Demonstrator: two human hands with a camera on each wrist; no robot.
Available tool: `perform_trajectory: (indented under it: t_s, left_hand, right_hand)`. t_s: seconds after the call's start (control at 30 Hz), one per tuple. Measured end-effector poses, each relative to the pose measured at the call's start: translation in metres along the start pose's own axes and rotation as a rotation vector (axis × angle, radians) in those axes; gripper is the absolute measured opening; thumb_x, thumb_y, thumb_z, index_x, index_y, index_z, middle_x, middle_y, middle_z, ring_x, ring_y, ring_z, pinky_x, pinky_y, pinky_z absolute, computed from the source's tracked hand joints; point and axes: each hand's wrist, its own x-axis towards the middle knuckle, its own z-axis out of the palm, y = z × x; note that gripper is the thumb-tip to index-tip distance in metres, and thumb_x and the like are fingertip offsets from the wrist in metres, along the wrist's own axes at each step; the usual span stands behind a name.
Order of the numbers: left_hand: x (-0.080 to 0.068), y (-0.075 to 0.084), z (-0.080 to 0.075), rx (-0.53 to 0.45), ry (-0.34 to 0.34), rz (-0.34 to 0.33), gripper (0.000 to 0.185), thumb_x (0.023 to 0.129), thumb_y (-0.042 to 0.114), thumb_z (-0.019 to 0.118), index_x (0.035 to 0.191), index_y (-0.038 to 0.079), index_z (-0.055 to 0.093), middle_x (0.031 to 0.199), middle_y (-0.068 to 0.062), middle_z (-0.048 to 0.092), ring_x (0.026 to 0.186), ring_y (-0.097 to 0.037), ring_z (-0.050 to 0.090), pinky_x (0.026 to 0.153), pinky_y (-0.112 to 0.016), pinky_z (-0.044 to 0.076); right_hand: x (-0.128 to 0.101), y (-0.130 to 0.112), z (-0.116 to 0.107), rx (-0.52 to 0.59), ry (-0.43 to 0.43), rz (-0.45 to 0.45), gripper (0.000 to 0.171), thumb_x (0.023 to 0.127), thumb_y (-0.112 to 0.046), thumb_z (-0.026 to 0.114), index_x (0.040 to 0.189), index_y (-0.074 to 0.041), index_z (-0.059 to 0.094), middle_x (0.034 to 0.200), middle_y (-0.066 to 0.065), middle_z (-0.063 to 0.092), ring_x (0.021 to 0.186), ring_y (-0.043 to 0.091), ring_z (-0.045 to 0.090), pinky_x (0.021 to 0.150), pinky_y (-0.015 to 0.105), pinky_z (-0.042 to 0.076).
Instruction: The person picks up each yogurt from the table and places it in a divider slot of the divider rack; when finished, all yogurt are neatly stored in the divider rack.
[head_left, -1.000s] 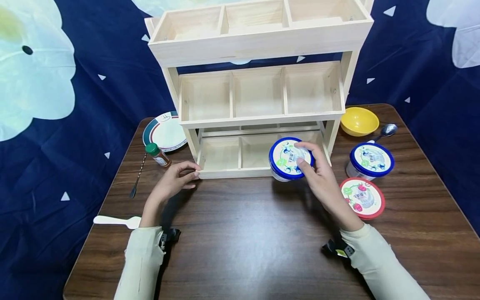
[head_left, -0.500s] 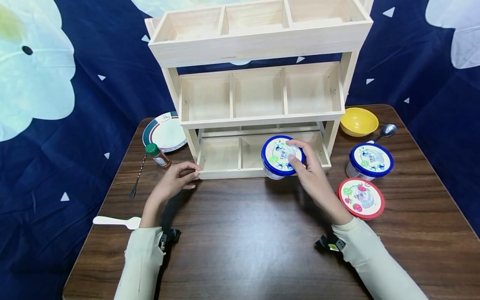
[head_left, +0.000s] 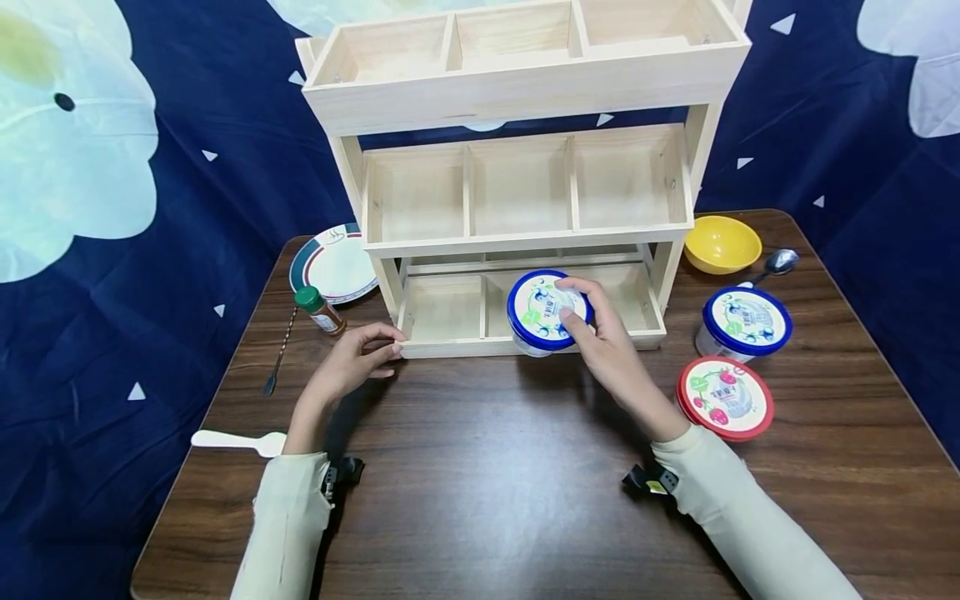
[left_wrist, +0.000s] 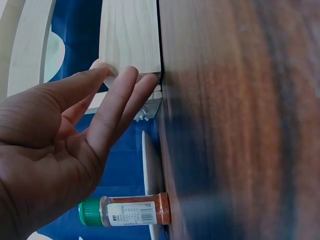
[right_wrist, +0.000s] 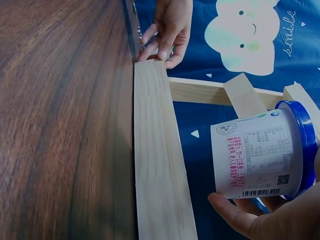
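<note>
My right hand (head_left: 611,337) grips a white tub with a blue lid (head_left: 542,310), raised in front of the lowest tier of a light wooden three-tier rack (head_left: 525,87). Its thumb and forefinger lie on the lid, which shows a blueberry print. In the right wrist view the printed side of the tub (right_wrist: 255,155) faces the camera, fingers beneath it. My left hand (head_left: 352,362) holds the front left corner of the lowest tier between thumb and fingers. The left wrist view shows those fingertips at the end of the front board (left_wrist: 131,35).
Right of the rack stand another blue-lidded tub (head_left: 746,321), a red-lidded tub (head_left: 726,398), a yellow bowl (head_left: 722,244) and a metal spoon (head_left: 780,262). On the left are a plate (head_left: 341,267), a green-capped spice jar (head_left: 321,312), a twisted-handle spoon (head_left: 281,354) and a white spoon (head_left: 236,442).
My right hand has carried the blue-lidded tub leftward along the lowest tier, from its right compartment towards the middle one. The left hand keeps its place at the corner.
</note>
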Motion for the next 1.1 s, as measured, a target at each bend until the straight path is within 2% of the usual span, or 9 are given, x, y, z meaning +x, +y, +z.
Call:
perform_trajectory:
  t_s: [0.37, 0.57, 0.7, 0.9, 1.1]
  left_hand:
    - [-0.001, -0.002, -0.001, 0.006, -0.007, 0.006, 0.021, 0.111, -0.001, 0.060, 0.129, -0.008, 0.066, 0.126, -0.029, 0.065, 0.109, -0.032, 0.068, 0.083, -0.032, 0.068]
    - [0.000, -0.001, -0.001, 0.007, -0.004, 0.010, 0.020, 0.111, 0.000, 0.060, 0.129, -0.008, 0.066, 0.126, -0.028, 0.065, 0.109, -0.033, 0.068, 0.083, -0.032, 0.068]
    - [0.000, 0.000, 0.000, 0.006, 0.000, 0.007, 0.020, 0.111, 0.000, 0.060, 0.129, -0.008, 0.066, 0.126, -0.028, 0.065, 0.108, -0.029, 0.068, 0.083, -0.032, 0.068]
    - [0.000, 0.000, 0.000, 0.005, 0.001, 0.020, 0.020, 0.111, 0.002, 0.061, 0.128, -0.008, 0.067, 0.124, -0.027, 0.065, 0.108, -0.028, 0.069, 0.082, -0.032, 0.068]
    - [-0.001, -0.002, -0.001, 0.008, -0.004, 0.019, 0.021, 0.111, 0.002, 0.061, 0.129, -0.008, 0.066, 0.125, -0.028, 0.065, 0.111, -0.032, 0.069, 0.082, -0.032, 0.068]
  right_hand:
    - [0.007, 0.003, 0.011, 0.010, -0.030, -0.007, 0.039, 0.114, -0.009, 0.050, 0.153, -0.004, 0.050, 0.163, 0.013, 0.043, 0.137, 0.027, 0.048, 0.103, 0.026, 0.050]
    - [0.010, 0.002, 0.017, 0.025, -0.031, -0.017, 0.039, 0.114, -0.008, 0.050, 0.153, -0.004, 0.050, 0.164, 0.013, 0.042, 0.142, 0.027, 0.046, 0.115, 0.043, 0.047]
    - [0.014, 0.001, 0.023, 0.038, -0.041, -0.033, 0.039, 0.114, -0.007, 0.051, 0.152, -0.003, 0.051, 0.163, 0.014, 0.043, 0.141, 0.029, 0.047, 0.116, 0.050, 0.047]
    - [0.019, 0.004, 0.033, 0.056, -0.034, -0.051, 0.038, 0.113, -0.006, 0.052, 0.151, -0.002, 0.052, 0.161, 0.014, 0.044, 0.143, 0.027, 0.045, 0.120, 0.047, 0.043]
    - [0.023, 0.002, 0.042, 0.047, -0.055, -0.046, 0.038, 0.113, -0.008, 0.053, 0.151, -0.005, 0.053, 0.159, 0.015, 0.047, 0.135, 0.029, 0.052, 0.108, 0.047, 0.055]
